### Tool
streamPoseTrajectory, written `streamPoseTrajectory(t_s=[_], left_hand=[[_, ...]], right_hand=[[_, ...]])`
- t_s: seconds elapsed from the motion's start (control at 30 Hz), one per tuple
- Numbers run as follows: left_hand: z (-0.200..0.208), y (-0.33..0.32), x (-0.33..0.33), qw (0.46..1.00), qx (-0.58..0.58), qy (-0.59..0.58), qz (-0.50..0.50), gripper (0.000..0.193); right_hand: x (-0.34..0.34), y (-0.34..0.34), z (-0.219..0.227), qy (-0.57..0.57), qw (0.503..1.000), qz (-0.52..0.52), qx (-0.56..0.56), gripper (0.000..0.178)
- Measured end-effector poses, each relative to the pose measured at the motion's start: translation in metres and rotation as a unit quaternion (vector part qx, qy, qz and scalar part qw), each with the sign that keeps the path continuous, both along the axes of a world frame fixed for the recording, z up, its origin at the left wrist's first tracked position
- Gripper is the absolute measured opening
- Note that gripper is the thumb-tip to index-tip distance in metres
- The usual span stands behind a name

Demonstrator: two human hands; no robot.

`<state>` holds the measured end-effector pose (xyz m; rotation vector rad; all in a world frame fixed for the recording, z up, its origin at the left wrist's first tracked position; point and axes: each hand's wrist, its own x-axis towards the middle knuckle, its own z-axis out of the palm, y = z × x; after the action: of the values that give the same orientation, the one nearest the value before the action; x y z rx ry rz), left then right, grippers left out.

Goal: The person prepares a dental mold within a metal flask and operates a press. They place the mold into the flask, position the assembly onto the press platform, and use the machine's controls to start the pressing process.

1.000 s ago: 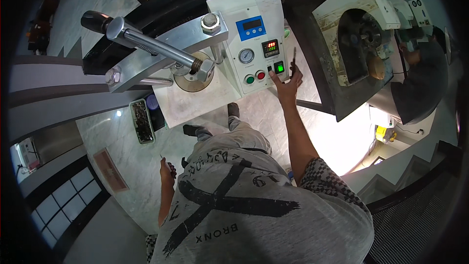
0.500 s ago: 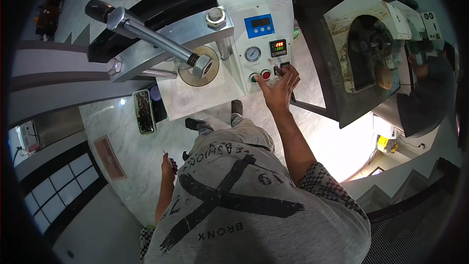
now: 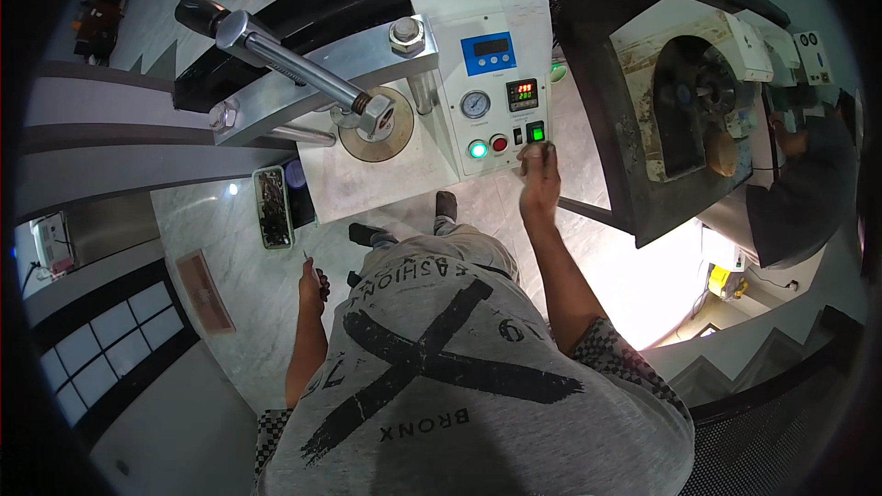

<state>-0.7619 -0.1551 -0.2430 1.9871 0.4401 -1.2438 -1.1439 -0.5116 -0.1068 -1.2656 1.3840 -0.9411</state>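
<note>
My right hand [image 3: 542, 181] is closed just below the lower right corner of the white control panel [image 3: 502, 11]. A small dark thing may be between its curled fingers; I cannot make it out. Above the fingers are a lit green rocker switch [image 3: 537, 132] and a small black switch [image 3: 517, 135]. Further left on the panel sit a red button [image 3: 499, 143] and a glowing green round button [image 3: 478, 149]. Down at my left side, my left hand [image 3: 314, 287] grips a thin pointed tool [image 3: 308, 260], its tip upward.
A metal press frame with a long lever [image 3: 294, 69] stands over a round plate [image 3: 397, 142] left of the panel. A tray of dark pieces [image 3: 273, 208] is on the left. To the right is a dirty machine with a round opening [image 3: 695, 83], and another person's dark sleeve [image 3: 804, 188].
My right thumb has come off the green round button, which now glows. The right hand has drawn back to the right and down, uncovering the lit rocker switch. The left hand has risen slightly.
</note>
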Motion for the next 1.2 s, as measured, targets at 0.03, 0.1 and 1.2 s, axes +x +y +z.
streamPoseTrajectory(t_s=[0.03, 0.1, 1.2], left_hand=[[0.002, 0.002, 0.000, 1.000, 0.003, -0.001, 0.001, 0.048], [0.007, 0.004, 0.000, 1.000, -0.001, 0.013, 0.010, 0.048], [0.001, 0.139, -0.021, 0.989, 0.013, 0.035, 0.145, 0.049]], right_hand=[[0.001, 0.000, 0.007, -0.001, 1.000, 0.001, 0.003, 0.024], [0.001, 0.000, 0.015, -0.045, 0.990, -0.039, -0.129, 0.030], [0.195, -0.041, 0.003, 0.329, 0.864, 0.299, -0.235, 0.027]])
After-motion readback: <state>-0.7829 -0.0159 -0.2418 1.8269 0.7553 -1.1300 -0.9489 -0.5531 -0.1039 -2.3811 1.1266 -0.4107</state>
